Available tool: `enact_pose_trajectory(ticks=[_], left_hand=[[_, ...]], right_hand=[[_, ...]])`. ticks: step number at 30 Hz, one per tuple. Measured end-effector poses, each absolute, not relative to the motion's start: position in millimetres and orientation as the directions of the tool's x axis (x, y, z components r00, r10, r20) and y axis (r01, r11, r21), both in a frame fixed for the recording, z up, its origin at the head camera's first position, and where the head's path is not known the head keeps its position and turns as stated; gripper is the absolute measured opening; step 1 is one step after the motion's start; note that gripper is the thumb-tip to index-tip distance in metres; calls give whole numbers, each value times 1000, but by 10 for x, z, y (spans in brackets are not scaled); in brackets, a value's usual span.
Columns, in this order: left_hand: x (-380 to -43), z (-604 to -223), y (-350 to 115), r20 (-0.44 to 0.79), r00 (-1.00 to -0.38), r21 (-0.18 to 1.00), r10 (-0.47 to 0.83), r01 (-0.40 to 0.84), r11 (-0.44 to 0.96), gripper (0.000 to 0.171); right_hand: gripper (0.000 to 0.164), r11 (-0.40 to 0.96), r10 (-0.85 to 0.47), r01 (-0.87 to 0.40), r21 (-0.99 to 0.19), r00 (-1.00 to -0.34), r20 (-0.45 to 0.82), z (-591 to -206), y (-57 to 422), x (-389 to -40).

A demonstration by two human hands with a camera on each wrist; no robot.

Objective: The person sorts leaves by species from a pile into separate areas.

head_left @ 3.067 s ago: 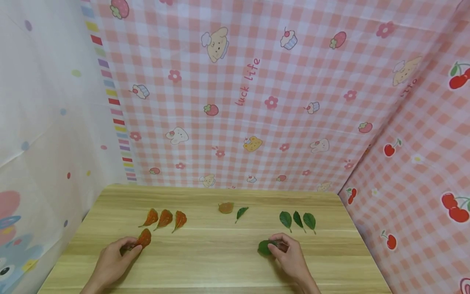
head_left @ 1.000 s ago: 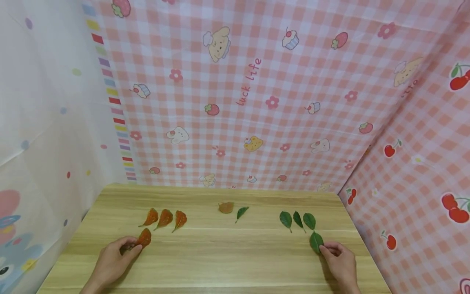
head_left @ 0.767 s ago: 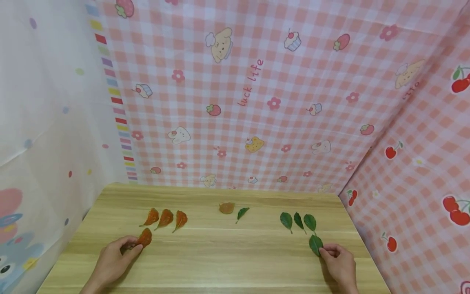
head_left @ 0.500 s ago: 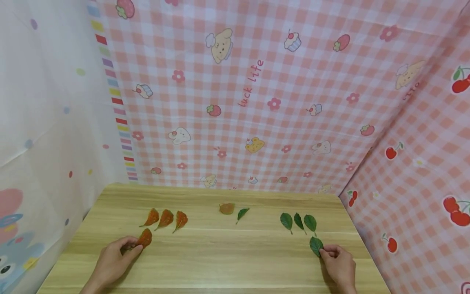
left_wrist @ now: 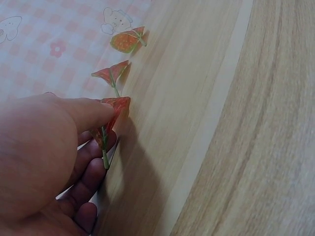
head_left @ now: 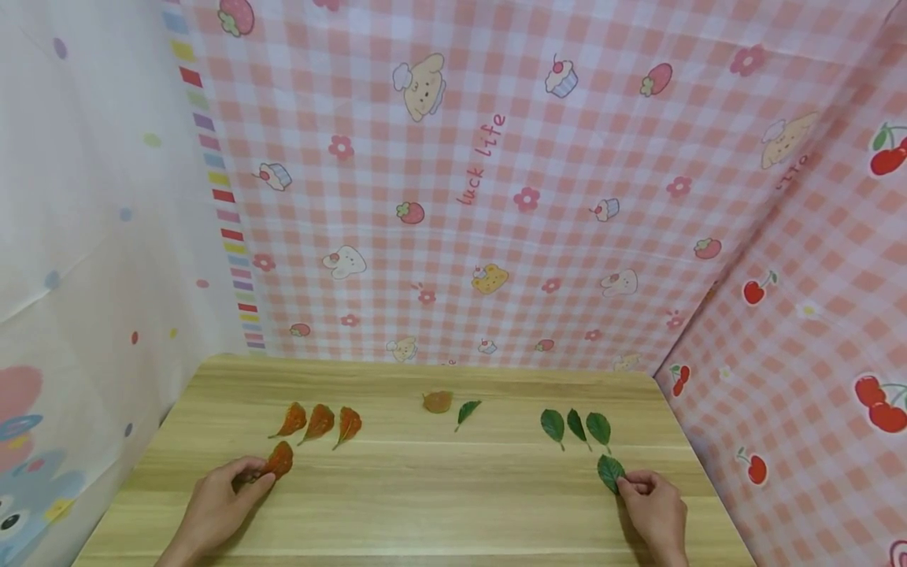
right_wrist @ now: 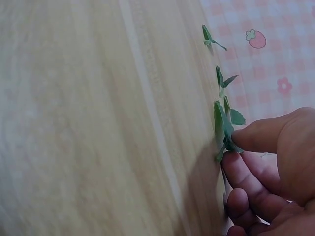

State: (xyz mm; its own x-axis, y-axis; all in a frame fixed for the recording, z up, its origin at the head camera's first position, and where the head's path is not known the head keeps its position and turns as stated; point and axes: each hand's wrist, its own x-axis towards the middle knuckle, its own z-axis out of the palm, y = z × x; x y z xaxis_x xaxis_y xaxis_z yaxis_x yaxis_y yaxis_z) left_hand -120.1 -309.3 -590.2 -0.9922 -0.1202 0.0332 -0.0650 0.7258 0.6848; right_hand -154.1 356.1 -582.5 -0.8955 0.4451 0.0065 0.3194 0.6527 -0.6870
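Note:
My left hand [head_left: 221, 500] pinches a red-orange leaf [head_left: 281, 458] between thumb and fingers, low over the left side of the table. Just beyond it lie three more orange leaves [head_left: 320, 423] in a row. At the right, my right hand [head_left: 655, 508] pinches a green leaf [head_left: 610, 473] by its edge. Three other green leaves [head_left: 552, 425] lie in a row behind that one. In the left wrist view the thumb presses on the red leaf [left_wrist: 118, 109], whose stem points down. The right wrist view has the green leaf [right_wrist: 224, 129] at the thumb tip.
At the back middle of the wooden table [head_left: 439, 504] lie a brownish-orange leaf [head_left: 438, 402] and a small green leaf [head_left: 468, 412]. A pink checked cloth [head_left: 453, 236] hangs behind the table, with more patterned cloth on both sides.
My right hand has moved rightward with the green leaf, from the middle right to below the green row, and has stayed nearly still over the last second. The left hand has not moved.

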Motion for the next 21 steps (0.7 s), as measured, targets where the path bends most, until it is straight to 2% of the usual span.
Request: enact_pose_trajectory(ticks=[21], left_hand=[[-1194,-5888,-3082,30,-992,688,-124,-70,723,32]], right_hand=[[29,619,447,333,-711,-894,-29,-5839,3585,-1541]])
